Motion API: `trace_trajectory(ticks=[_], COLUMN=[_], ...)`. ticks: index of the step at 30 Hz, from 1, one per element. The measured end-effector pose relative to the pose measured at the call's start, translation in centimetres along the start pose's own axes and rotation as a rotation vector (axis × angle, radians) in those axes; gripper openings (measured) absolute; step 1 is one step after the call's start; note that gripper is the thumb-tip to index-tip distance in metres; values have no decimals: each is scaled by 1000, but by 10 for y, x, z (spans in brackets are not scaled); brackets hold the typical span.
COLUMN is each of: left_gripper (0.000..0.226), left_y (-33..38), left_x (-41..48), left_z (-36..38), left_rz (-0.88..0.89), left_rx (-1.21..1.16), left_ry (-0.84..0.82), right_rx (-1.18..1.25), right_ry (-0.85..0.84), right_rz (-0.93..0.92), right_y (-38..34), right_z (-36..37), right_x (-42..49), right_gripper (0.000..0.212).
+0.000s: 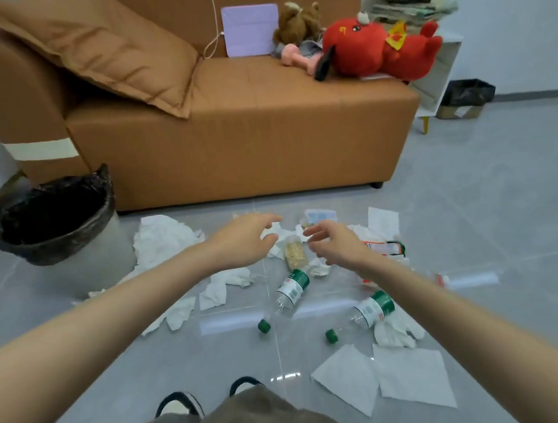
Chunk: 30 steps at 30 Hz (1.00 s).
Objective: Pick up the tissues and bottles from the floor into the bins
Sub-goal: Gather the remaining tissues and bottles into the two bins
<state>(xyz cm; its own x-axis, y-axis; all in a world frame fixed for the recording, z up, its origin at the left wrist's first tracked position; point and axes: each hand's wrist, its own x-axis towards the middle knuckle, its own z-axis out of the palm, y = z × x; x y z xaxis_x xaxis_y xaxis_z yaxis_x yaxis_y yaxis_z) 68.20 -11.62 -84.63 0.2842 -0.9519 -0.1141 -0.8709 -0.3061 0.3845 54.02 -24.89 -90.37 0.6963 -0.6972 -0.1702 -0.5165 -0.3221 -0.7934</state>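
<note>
Two clear bottles with green labels lie on the grey floor: one at the centre, another to its right, each with a green cap. White tissues are scattered around, a big crumpled one by the bin and flat sheets at the front right. My left hand and my right hand both hover over the litter pile, fingers loosely spread, holding nothing. Between them lies a small clear packet of yellowish bits.
A grey bin with a black liner stands at the left beside the brown sofa. A second black-lined bin sits far right by a white shelf. Wrappers lie under my right wrist. My shoes are at the bottom.
</note>
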Motion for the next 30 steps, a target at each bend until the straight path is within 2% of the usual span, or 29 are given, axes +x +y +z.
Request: trace_trajectory(ticks=[7,12,17,22,30], left_gripper=[44,44,44,44,44], left_y=[-45,-73,-81,-69,-38], left_x=[41,59,66,64,60], left_z=[48,60,73,91,141], left_rz=[49,57,91,135,211], left_rx=[-75,-126,-113,-101,-104], left_ry=[-57,-109,-128,-185,-312], right_rx=[-28,-15,18,50,-47], right_ry=[-1,4,46,111,126], right_rz=[183,272,285,327,491], right_y=[78,88,86,100,181], right_z=[51,78,93,80,64], right_x=[39,65,76,57,-6], right_gripper=[27,29,29,27,27])
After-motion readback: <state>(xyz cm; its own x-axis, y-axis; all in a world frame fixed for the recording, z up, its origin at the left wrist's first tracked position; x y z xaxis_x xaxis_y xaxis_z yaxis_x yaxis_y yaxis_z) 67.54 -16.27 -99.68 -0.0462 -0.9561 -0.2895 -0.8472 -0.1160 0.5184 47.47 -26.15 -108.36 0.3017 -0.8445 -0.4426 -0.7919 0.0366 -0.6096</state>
